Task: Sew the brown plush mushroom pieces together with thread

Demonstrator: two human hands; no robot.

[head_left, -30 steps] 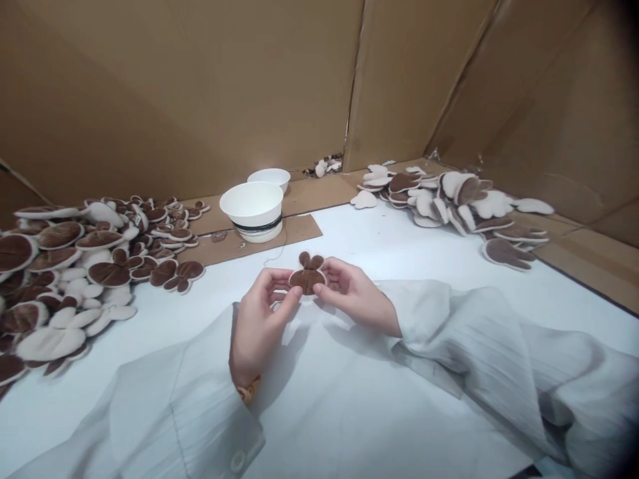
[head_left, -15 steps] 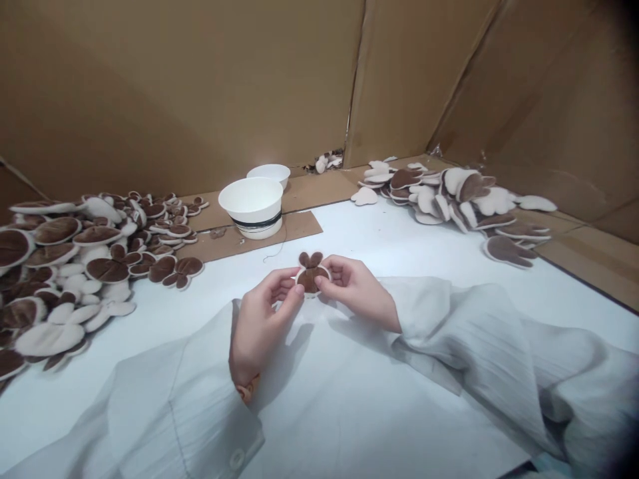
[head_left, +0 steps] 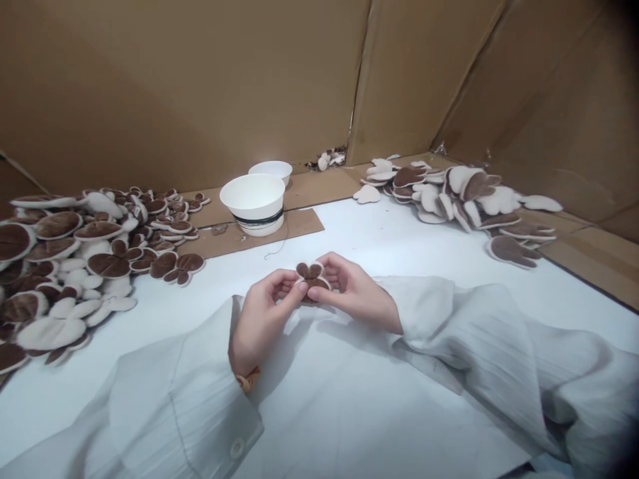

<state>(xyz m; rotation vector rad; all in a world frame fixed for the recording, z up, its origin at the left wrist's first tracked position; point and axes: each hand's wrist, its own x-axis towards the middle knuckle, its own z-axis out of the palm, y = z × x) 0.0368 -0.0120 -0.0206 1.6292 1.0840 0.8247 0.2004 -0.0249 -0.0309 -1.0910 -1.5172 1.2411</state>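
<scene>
Between both hands is a small brown plush piece with a pale edge and two rounded lobes pointing up, like a rabbit's head with ears. My left hand pinches its left side, the thumb on the front. My right hand grips its right side, with the thumb pressed across the lower front. The thumbs cover part of its lower half. Both hands are just above the white tabletop.
A heap of brown and cream plush pieces spreads on the left. Another pile of plush pieces lies at the back right. A white bowl wound with black thread stands before a second white bowl. Cardboard walls rise behind.
Both thumbs have moved in over the front of the plush piece, and its lobes look tipped slightly down towards me. The surroundings have shifted only slightly in view.
</scene>
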